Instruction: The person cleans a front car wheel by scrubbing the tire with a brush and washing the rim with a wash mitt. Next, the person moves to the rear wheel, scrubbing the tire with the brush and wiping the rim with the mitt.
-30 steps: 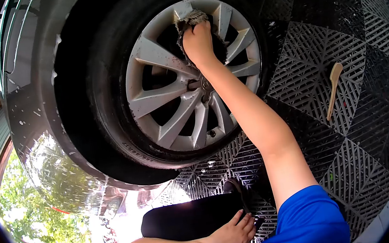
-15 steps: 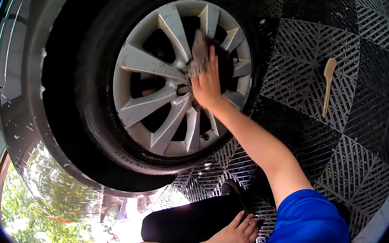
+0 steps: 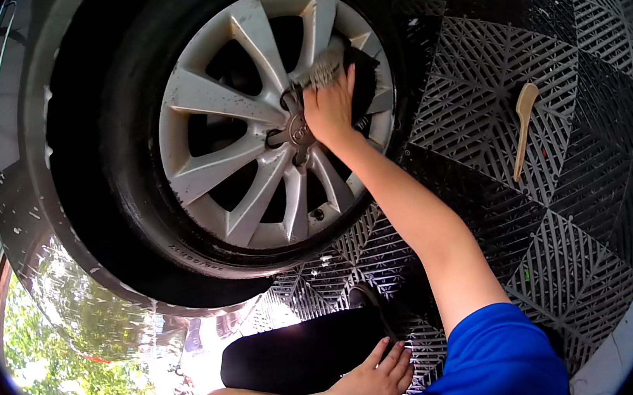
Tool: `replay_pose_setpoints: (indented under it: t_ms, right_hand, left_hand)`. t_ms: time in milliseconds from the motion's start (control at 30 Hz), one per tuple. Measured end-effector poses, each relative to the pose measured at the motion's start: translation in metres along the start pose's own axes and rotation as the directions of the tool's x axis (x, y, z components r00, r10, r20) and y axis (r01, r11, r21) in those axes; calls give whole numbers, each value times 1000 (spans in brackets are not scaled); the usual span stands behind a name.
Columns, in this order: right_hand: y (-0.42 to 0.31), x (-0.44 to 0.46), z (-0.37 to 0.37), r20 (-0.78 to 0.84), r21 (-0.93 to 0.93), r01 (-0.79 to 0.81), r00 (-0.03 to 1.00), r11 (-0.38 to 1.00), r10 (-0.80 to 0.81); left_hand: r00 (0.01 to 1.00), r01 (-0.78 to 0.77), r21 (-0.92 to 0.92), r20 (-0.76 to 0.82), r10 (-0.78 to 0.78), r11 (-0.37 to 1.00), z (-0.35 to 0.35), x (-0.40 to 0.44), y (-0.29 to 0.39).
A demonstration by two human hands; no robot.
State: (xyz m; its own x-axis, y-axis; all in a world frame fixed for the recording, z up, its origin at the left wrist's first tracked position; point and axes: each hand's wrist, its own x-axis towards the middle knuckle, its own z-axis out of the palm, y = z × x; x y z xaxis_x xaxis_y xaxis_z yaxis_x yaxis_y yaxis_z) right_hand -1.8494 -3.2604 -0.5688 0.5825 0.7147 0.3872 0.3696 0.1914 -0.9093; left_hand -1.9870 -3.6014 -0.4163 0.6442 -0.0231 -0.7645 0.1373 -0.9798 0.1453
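Note:
A silver multi-spoke wheel [image 3: 200,97] sits inside a black tire [image 3: 131,179] on a dark car. My right hand [image 3: 328,110] is closed on a gray, shaggy cloth [image 3: 324,70], pressed against the spokes just right of the hub cap [image 3: 299,129]. Dark material, perhaps part of the same cloth, shows beyond the fingers. My left hand [image 3: 375,384] rests palm down near my black-clothed knee [image 3: 295,352], fingers slightly spread and holding nothing.
A wooden-handled tool [image 3: 524,123] lies on the black and gray grated floor tiles [image 3: 505,67] to the right. The car's dark, spotted body panel [image 3: 16,200] curves along the left. A dark shoe [image 3: 363,297] is below the tire. Bright daylight and foliage appear at lower left.
My right hand and the cloth have moved down from the upper spokes to beside the hub. The whole view has shifted, so wheel and tool appear farther left. My left hand stays by the knee.

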Motion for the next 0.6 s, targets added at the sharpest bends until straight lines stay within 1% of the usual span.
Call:
replay_pose_setpoints:
  t_ms: [33,67,100,167,233,267,300,367,400,433,500,533,567,600]
  right_hand:
    - [5,15,0,-139,84,33,990,996,-21]
    - [9,34,2,-280,166,87,959,982,-37]
    - [20,53,0,-274,203,115,960,972,-56]
    - [36,78,-1,-383,263,206,919,942,-95]
    - [63,73,-11,-204,41,213,958,976,-200]
    - [70,64,-16,-234,-19,212,949,977,-210]
    - [79,54,-23,-239,-25,215,947,976,-215]
    - [90,37,-38,-114,-174,241,958,955,-262]
    - [89,41,-40,-99,-211,223,964,952,-247]
    - [83,43,-34,-146,-192,187,965,963,-216]
    - [65,48,-22,-233,-221,169,947,961,-220]
    - [57,48,-22,-239,-227,225,930,947,-278]
    - [59,46,-26,-236,-223,220,933,950,-272]
    - [63,44,-31,-182,-192,298,925,935,-332]
  left_hand:
    - [1000,1,-18,-21,-1,1000,0,0,3]
    - [1000,5,-18,-24,-5,1000,0,1,4]
    - [1000,-9,-13,-26,8,1000,0,2,4]
    - [1000,-7,-20,-18,7,1000,-3,3,3]
    - [998,51,-34,48,-49,998,-10,3,0]
    - [998,49,-34,49,-47,998,-9,3,0]
    - [999,41,-44,28,-40,998,-7,4,-2]
    - [1000,26,-46,5,-26,999,-3,4,-4]
    - [1000,20,-29,4,-20,999,-1,5,-4]
    - [1000,15,-16,3,-15,1000,2,6,-4]
    - [1000,10,-60,-7,-11,998,7,7,-2]
    - [1000,-11,-64,19,12,998,6,8,-2]
    - [999,-29,-63,43,31,998,4,8,-3]
    - [999,-25,-66,45,28,998,2,9,-7]
